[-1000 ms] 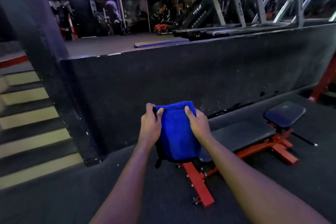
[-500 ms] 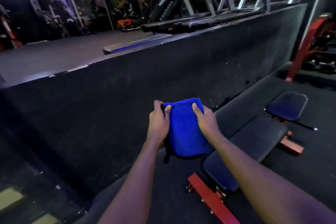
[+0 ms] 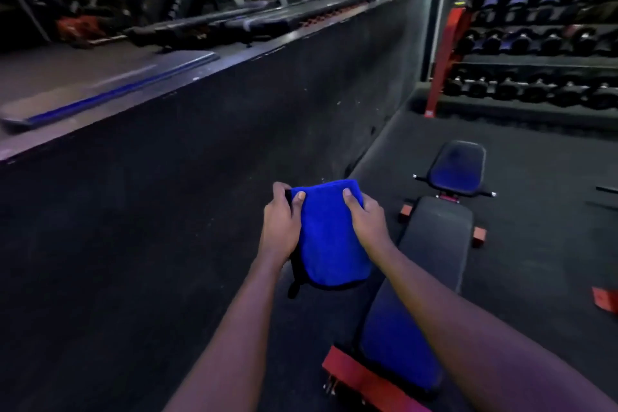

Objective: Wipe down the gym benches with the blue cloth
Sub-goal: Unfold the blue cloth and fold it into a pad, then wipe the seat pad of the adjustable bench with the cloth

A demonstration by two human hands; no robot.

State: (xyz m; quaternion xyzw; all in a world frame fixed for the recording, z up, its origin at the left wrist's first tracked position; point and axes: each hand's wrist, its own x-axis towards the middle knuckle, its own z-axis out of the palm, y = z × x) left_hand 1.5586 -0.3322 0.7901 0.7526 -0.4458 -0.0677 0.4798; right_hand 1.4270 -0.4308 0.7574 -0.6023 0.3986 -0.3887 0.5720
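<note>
Blue folded plush cloth (image 3: 329,237) held in the air beside the near end of the long dark padded gym bench on a red steel frame (image 3: 434,237), not touching it. Left hand (image 3: 280,227) and right hand (image 3: 369,224) each grip an upper corner, fingers (image 3: 280,187) curled behind, thumbs in front. We judge wiping not yet begun. To do it well, we lay the cloth flat on the near pad, press with one palm, and run long overlapping strokes toward the small far seat pad (image 3: 456,170).

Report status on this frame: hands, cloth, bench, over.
Left hand and right hand both grip the blue cloth, held in the air. Bench ahead and below, not yet touched. Nothing seen between cloth and bench.
</note>
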